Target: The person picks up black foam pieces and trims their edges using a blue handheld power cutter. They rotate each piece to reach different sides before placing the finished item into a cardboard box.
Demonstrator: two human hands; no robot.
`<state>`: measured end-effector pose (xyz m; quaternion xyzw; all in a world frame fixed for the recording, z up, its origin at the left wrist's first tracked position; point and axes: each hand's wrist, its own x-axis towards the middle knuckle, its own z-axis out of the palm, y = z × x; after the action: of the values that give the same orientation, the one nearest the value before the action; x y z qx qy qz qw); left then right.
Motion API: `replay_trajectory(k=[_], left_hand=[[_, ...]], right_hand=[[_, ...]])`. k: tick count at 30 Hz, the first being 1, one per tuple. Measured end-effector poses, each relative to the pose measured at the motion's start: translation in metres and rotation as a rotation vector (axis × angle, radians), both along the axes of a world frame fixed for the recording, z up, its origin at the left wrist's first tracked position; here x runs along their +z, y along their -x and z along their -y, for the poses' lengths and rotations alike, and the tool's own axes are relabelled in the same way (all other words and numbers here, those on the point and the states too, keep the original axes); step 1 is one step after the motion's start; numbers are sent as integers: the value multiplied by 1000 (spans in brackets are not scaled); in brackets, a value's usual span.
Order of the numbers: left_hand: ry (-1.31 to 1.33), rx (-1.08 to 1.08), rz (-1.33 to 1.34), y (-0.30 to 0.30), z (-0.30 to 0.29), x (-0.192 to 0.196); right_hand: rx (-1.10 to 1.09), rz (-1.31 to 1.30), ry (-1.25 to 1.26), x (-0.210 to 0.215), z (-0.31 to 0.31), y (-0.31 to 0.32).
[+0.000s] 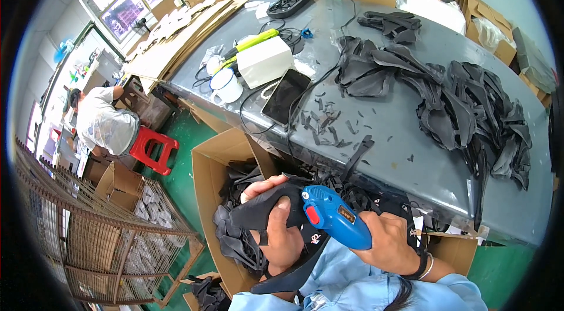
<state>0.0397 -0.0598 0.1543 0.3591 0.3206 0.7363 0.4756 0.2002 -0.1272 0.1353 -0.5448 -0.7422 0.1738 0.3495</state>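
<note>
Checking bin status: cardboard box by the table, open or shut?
Open. The cardboard box has its top flaps folded out, and black pieces show inside, just beside the left hand.

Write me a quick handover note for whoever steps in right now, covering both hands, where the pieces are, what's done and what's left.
Left hand: grips a black shoe piece over the lap.
Right hand: holds a blue handheld electric cutter, its tip against that piece.
Pieces: a heap of black pieces lies on the grey table; more fill the open cardboard box at the left knee.
Done: small black offcuts on the table by the phone suggest trimming has happened.
Left: which pile is finished cannot be told.
</note>
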Motion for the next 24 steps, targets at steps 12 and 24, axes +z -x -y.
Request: replay_trajectory(k=[12,24], left_hand=[[164,-343,-581,33,-11,10],[201,-871,-852,40,-24,6]], right_hand=[[28,89,-59,-1,3,-4],[45,58,-113,4,2,-6]])
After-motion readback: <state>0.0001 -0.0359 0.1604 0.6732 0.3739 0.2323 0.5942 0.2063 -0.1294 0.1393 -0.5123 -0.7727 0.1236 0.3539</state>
